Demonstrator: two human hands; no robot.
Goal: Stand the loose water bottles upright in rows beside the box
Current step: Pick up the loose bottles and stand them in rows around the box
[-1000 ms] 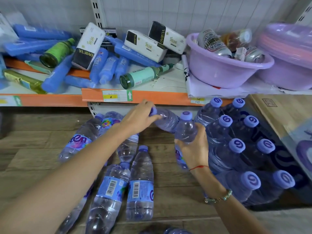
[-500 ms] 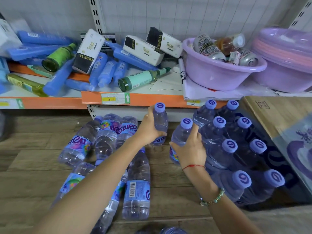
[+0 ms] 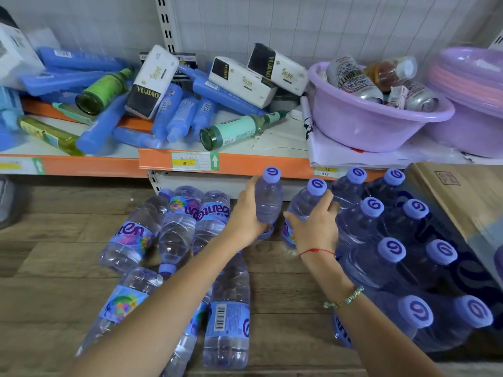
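Observation:
My left hand (image 3: 246,214) grips an upright clear water bottle (image 3: 269,198) with a purple cap, near the shelf's foot. Just to its right my right hand (image 3: 315,227) holds a second upright bottle (image 3: 309,201) against the standing rows. Several capped bottles (image 3: 392,257) stand upright in two rows beside the cardboard box (image 3: 462,202) at the right. Several loose bottles (image 3: 179,229) lie on their sides on the wooden floor at the left, and another lying bottle (image 3: 228,317) points towards me between my forearms.
An orange-edged shelf (image 3: 245,161) hangs just above the bottles, cluttered with blue tubes, green glass bottles and tissue packs. Two lilac basins (image 3: 375,126) with cans sit on its right part. Bare wooden floor (image 3: 288,308) shows between my forearms.
My left hand has tipped its bottle from lying to upright and brought it towards the rows. My right hand has kept hold of its standing bottle, shifting slightly.

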